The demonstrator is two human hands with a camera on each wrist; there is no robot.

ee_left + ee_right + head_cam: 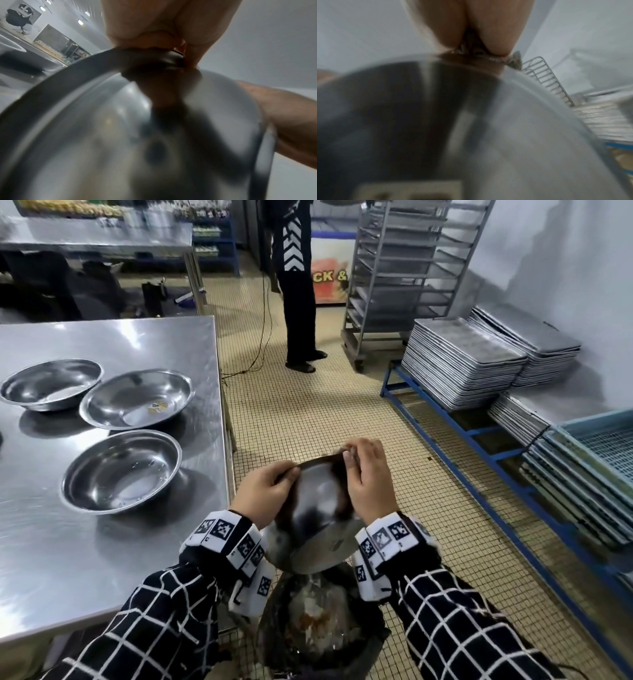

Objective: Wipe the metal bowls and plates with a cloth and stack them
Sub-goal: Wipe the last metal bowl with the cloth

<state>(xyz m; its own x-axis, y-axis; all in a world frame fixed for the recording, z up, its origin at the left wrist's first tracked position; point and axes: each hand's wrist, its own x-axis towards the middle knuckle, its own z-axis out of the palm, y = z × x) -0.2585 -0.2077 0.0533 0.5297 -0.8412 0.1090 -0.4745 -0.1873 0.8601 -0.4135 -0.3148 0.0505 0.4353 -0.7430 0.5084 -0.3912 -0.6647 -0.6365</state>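
I hold a metal bowl tilted, bottom towards me, out past the table's corner and above a bin. My left hand grips its left rim, thumb on the outside; the left wrist view shows the fingers curled over the rim of the bowl. My right hand curls over the far right rim. In the right wrist view its fingers pinch a greyish cloth against the bowl's edge. Three more metal bowls sit upright on the steel table.
A dark bin with food waste stands on the tiled floor under the bowl. Stacked metal trays on a blue rack and blue crates line the right side. A person stands ahead beside a tray trolley.
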